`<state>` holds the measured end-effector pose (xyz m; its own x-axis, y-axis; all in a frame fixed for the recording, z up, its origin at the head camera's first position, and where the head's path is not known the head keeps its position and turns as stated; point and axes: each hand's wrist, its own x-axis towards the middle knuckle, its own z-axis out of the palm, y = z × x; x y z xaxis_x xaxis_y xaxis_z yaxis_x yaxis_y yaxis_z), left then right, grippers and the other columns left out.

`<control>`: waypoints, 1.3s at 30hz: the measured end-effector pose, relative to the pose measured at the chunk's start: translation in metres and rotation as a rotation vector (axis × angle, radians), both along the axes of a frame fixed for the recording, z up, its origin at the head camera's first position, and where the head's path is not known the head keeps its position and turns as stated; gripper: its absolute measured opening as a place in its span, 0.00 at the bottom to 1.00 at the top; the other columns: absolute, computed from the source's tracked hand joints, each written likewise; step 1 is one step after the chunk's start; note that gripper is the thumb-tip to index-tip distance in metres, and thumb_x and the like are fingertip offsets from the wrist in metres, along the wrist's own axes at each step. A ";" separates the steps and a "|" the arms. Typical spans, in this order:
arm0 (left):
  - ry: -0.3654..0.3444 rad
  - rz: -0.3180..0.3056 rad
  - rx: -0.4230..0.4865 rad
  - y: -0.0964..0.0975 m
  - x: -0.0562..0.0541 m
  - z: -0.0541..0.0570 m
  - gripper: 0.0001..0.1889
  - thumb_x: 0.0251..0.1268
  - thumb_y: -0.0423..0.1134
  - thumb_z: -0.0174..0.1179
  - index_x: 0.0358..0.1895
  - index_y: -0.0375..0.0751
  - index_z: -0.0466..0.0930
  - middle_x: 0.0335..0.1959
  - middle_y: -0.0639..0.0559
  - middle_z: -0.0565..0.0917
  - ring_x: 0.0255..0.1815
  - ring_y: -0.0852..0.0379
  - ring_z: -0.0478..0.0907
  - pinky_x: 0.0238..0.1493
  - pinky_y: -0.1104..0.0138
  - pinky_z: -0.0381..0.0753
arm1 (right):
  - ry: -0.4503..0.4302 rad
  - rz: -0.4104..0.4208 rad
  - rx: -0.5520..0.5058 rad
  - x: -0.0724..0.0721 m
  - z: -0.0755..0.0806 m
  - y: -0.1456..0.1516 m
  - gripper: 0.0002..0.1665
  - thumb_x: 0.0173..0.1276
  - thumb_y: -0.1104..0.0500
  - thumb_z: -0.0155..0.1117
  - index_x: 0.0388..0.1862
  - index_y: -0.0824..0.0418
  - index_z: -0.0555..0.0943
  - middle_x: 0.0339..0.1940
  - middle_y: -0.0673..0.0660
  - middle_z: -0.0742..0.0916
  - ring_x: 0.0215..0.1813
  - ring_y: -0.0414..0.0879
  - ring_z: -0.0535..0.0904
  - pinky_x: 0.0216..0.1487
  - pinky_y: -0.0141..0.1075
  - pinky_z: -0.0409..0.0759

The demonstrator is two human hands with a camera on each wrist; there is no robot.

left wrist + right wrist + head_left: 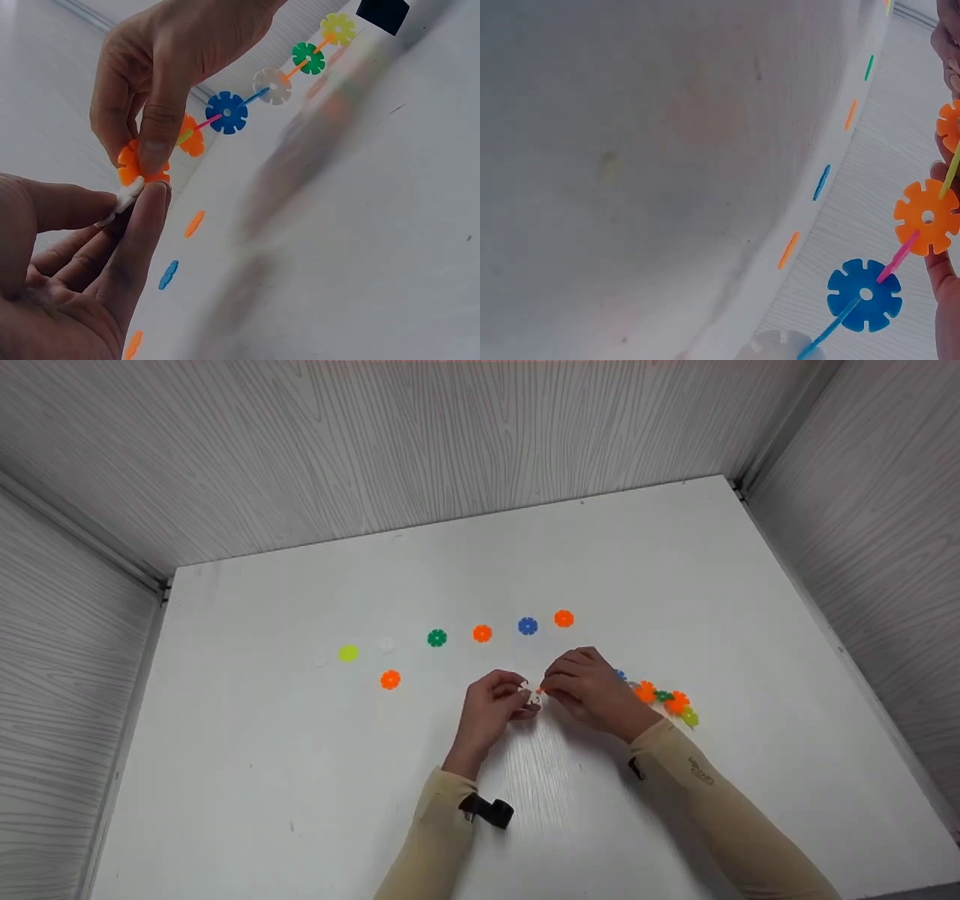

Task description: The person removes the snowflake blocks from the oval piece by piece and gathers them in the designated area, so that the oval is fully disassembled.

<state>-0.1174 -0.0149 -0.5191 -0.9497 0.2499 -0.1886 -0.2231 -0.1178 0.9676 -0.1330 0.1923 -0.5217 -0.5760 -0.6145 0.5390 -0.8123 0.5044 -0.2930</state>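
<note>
One white notched disc [129,199] was pinched between the thumb and fingers of the left hand [491,706], above the white table [300,802]. The right hand [592,684] pinched an orange end disc [132,159] between its thumb and fingers, and the two pieces touched edge to edge; whether their notches were locked could not be told.

That orange piece ended a chain [663,696] of slotted discs, which ran out past the right hand to its right. A pink linking disc [898,256] joined a second orange disc [928,217] to a blue chain disc [864,295]; beyond came clear, green and yellow ones.

Dark lettering [701,771] marked the right beige sleeve [739,817], too blurred to read. The left beige sleeve [431,840] bore a black wrist device [491,811], on which no writing could be made out. Past the hands, loose discs [482,634] lay apart in an uneven row, among them orange, blue, green and yellow; another loose orange disc [390,680] lay nearer the person.
</note>
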 end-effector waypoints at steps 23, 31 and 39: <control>0.002 0.018 -0.007 -0.002 0.000 0.001 0.13 0.65 0.24 0.62 0.50 0.22 0.77 0.36 0.37 0.82 0.36 0.44 0.86 0.42 0.57 0.85 | 0.053 -0.023 0.004 -0.003 0.000 -0.004 0.05 0.61 0.67 0.72 0.34 0.59 0.85 0.36 0.52 0.84 0.43 0.49 0.78 0.51 0.46 0.72; -0.028 0.038 -0.016 -0.002 -0.001 0.001 0.13 0.63 0.23 0.62 0.50 0.20 0.77 0.35 0.38 0.82 0.34 0.45 0.86 0.40 0.59 0.86 | 0.019 0.003 -0.002 -0.003 0.002 -0.005 0.05 0.62 0.68 0.71 0.35 0.60 0.86 0.36 0.52 0.83 0.44 0.50 0.77 0.52 0.44 0.72; -0.032 0.050 -0.027 -0.002 -0.001 0.000 0.13 0.63 0.23 0.62 0.49 0.20 0.77 0.34 0.38 0.81 0.33 0.46 0.86 0.40 0.59 0.86 | 0.014 0.015 -0.021 -0.003 0.000 -0.005 0.04 0.62 0.68 0.70 0.35 0.61 0.86 0.36 0.53 0.84 0.44 0.50 0.77 0.51 0.44 0.73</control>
<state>-0.1181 -0.0173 -0.5192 -0.9542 0.1967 -0.2254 -0.2488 -0.1033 0.9630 -0.1361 0.1869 -0.5221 -0.5592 -0.6115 0.5598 -0.8237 0.4860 -0.2919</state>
